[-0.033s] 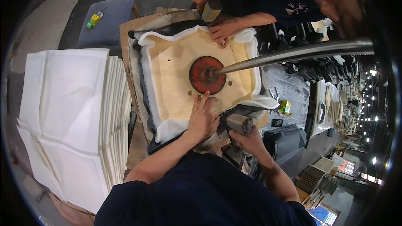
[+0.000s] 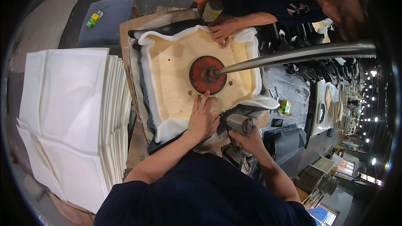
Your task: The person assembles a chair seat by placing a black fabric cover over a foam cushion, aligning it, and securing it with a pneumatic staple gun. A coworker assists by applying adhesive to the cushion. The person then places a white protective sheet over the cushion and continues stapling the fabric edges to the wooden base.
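A pale plywood seat board [image 2: 171, 71] lies face up, wrapped at its edges in white foam [image 2: 167, 130] and a black cover [image 2: 165, 145]. A red round press pad [image 2: 206, 75] on a steel arm [image 2: 301, 54] bears down on its middle. My left hand [image 2: 204, 119] lies flat on the board's near edge, fingers toward the pad. My right hand [image 2: 250, 140] grips a grey staple gun [image 2: 239, 124] at the near right edge. Across the board, another person's hand [image 2: 222, 31] presses the far foam edge, and their other hand holds a yellowish staple gun [image 2: 212, 10].
A tall stack of white foam sheets [image 2: 71, 113] fills the left side. A grey panel [image 2: 104, 25] with a small green and yellow box [image 2: 94, 19] lies at the far left. Black seat parts [image 2: 310, 71] and a small green box [image 2: 286, 106] sit to the right.
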